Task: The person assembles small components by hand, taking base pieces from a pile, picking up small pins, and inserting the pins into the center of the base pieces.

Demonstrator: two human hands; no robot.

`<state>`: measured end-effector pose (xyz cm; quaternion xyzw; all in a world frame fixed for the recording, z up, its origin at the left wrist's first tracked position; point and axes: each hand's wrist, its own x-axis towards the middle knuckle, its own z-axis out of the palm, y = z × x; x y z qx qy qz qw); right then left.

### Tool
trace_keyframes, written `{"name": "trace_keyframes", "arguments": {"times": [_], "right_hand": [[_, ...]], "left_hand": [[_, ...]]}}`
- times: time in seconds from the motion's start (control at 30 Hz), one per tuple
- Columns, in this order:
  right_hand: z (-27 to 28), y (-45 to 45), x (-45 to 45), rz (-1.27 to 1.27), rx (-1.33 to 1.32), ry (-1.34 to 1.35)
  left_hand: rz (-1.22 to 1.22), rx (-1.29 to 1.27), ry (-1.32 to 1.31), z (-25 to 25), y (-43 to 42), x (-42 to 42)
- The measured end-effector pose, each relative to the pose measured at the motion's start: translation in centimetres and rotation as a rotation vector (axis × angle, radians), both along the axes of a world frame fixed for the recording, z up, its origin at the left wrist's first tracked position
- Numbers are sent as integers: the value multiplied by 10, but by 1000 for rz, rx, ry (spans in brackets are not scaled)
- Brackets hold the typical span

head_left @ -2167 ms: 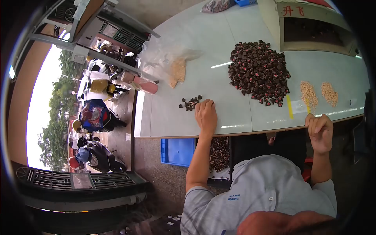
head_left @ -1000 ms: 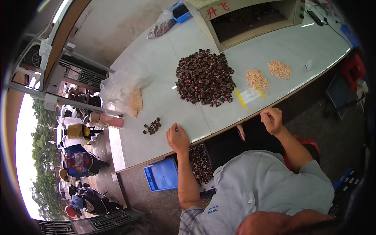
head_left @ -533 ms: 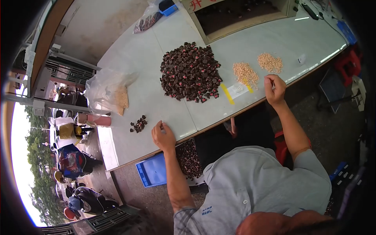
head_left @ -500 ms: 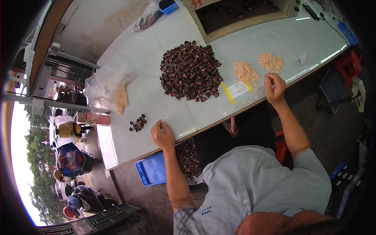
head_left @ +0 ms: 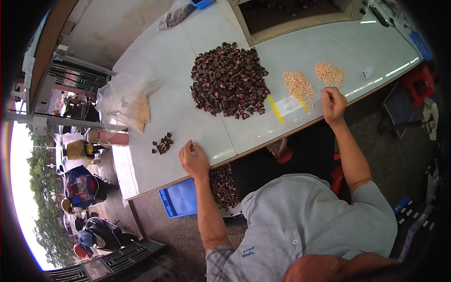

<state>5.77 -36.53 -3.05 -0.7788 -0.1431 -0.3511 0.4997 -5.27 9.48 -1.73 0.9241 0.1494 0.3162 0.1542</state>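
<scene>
My left hand (head_left: 194, 160) rests at the near table edge with its fingers curled in. Beside it lies a small cluster of dark pieces (head_left: 163, 144). On the right, my right hand (head_left: 334, 106) is closed at the table edge, thumb against the bent fingers. Whatever either hand may hold is hidden or too small to name. Just beyond my right hand are two heaps of small pale pieces, a nearer heap (head_left: 299, 86) and a farther heap (head_left: 330, 74). A large pile of dark pieces with pink spots (head_left: 229, 81) covers the middle of the table.
A clear plastic bag (head_left: 123, 103) with pale contents lies at the left. Yellow tape (head_left: 276, 110) borders a white patch. An open-fronted box (head_left: 300, 32) stands at the back. Below the table edge are a blue tray (head_left: 179, 199) and a container of dark pieces (head_left: 224, 188).
The whole view has shifted slightly. My left hand's fingers have changed pose a little at the edge. My right hand stays curled by the pale heaps.
</scene>
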Motion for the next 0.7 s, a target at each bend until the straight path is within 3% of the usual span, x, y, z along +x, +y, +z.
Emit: {"name": "trace_keyframes", "arguments": {"times": [0.7], "right_hand": [[-3,0,4,14,26,9]], "left_hand": [[-11,17,-13,-3,2,0]]}}
